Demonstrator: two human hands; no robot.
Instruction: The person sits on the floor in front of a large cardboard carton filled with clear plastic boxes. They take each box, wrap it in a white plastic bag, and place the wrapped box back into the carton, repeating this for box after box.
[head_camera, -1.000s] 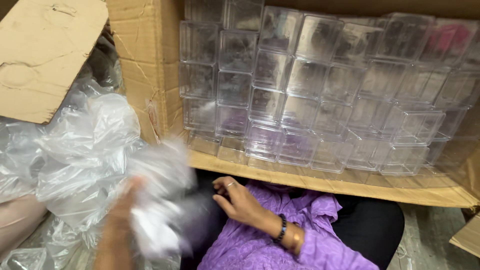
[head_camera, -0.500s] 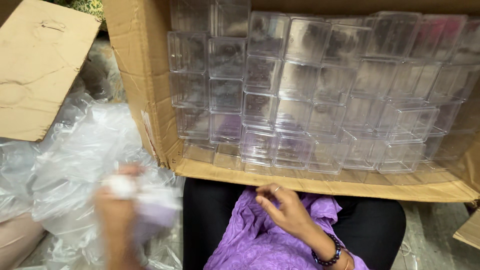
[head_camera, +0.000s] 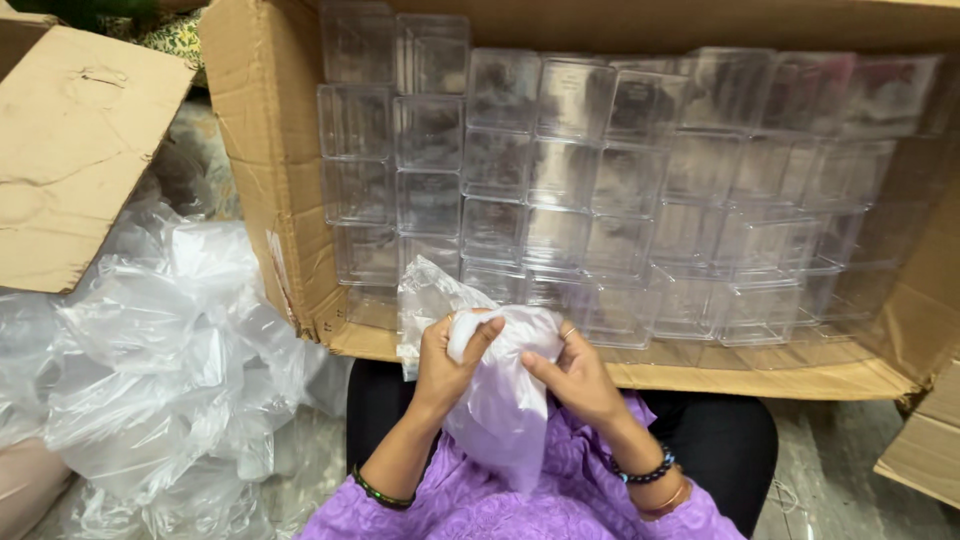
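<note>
— Both your left hand (head_camera: 450, 362) and right hand (head_camera: 568, 372) pinch the clear plastic bag (head_camera: 500, 395), low centre of the frame.

— Tug unevenly and you may tear it, or snag the clear boxes (head_camera: 600, 200) in the carton (head_camera: 270, 150) above.

Just one view here, a head-mounted cam looking steeply down over the wearer's own lap, so you're basically seeing what they see. It sits close: the left hand (head_camera: 445, 360) and right hand (head_camera: 575, 375) land low in the middle of the frame, forearms running off the bottom edge. It faces forward into a big cardboard box (head_camera: 270, 200) tipped open toward the wearer, which fills the top and right. The pile of clear plastic bags (head_camera: 170, 350) sits off to the left edge. Nothing to compare it with, no overlap with a second camera.
</note>
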